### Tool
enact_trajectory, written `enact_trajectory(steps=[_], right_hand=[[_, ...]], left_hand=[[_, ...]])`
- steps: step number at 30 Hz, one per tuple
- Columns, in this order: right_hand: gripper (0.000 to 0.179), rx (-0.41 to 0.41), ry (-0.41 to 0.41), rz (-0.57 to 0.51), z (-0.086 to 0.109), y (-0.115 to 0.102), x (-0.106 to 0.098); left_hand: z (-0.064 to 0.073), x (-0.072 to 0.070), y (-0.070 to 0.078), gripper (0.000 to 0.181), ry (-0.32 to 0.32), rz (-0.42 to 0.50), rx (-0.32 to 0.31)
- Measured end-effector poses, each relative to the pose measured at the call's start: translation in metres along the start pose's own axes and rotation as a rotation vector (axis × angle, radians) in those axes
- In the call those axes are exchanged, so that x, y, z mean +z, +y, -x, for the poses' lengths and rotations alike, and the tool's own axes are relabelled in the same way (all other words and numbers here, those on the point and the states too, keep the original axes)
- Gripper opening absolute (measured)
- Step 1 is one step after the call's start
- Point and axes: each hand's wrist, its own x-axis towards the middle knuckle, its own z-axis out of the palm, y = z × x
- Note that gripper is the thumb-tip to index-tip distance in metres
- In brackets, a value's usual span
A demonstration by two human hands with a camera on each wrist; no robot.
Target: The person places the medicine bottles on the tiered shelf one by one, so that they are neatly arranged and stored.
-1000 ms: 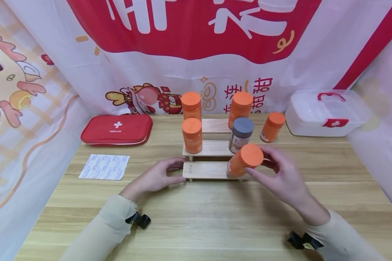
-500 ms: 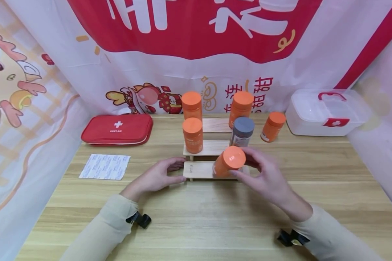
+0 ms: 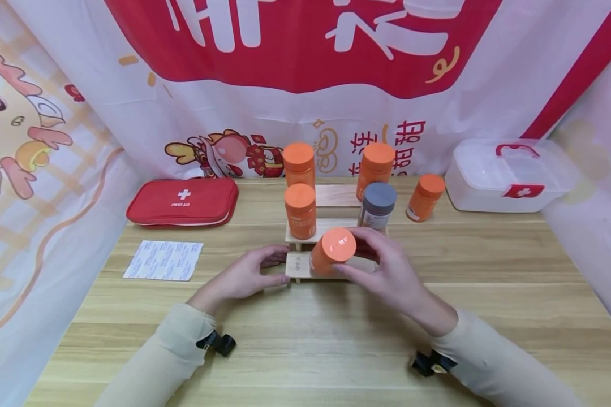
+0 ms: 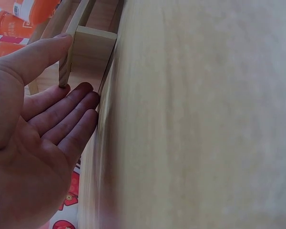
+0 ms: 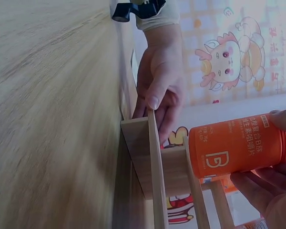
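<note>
My right hand (image 3: pixel 389 271) grips an orange pill bottle (image 3: pixel 331 254), thumb in front and fingers behind. The bottle leans over the left half of the lowest step of a three-step wooden rack (image 3: pixel 297 263). Printed lettering and a B logo show on its side in the right wrist view. My left hand (image 3: pixel 245 275) holds the left end of that lowest step, its thumb (image 4: pixel 50 50) at one edge and its fingers (image 4: pixel 69 112) at the other. Behind the held bottle, one orange bottle (image 3: pixel 301 220) and a grey-capped bottle (image 3: pixel 378 200) stand on the middle step.
Two more orange bottles, one left (image 3: pixel 298 161) and one right (image 3: pixel 377 167), stand on the top step. A smaller orange bottle (image 3: pixel 425 198) is on the table beside a white first-aid box (image 3: pixel 506 178). At left lie a red first-aid pouch (image 3: pixel 183 202) and a printed packet (image 3: pixel 163 260).
My right hand has carried the orange bottle leftward along the lowest step, from its right end to left of its middle. The left hand and the other bottles keep their places.
</note>
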Motion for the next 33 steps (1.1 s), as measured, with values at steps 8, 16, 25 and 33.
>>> enact_trajectory(steps=[8, 16, 25, 33], right_hand=[[0.057, 0.022, -0.013, -0.023, -0.008, 0.003, 0.013], [0.056, 0.043, -0.025, -0.032, -0.015, 0.007, 0.025], [0.054, 0.049, -0.034, -0.03, -0.021, 0.01, 0.037], [0.053, 0.027, -0.041, -0.013, -0.026, 0.008, 0.043]], left_hand=[[0.0, 0.0, -0.002, 0.072, -0.005, 0.007, 0.001], [0.0, -0.001, -0.002, 0.072, -0.008, 0.01, 0.003], [0.0, 0.0, -0.003, 0.071, -0.008, 0.01, 0.006], [-0.002, 0.0, -0.004, 0.071, -0.008, 0.013, 0.021]])
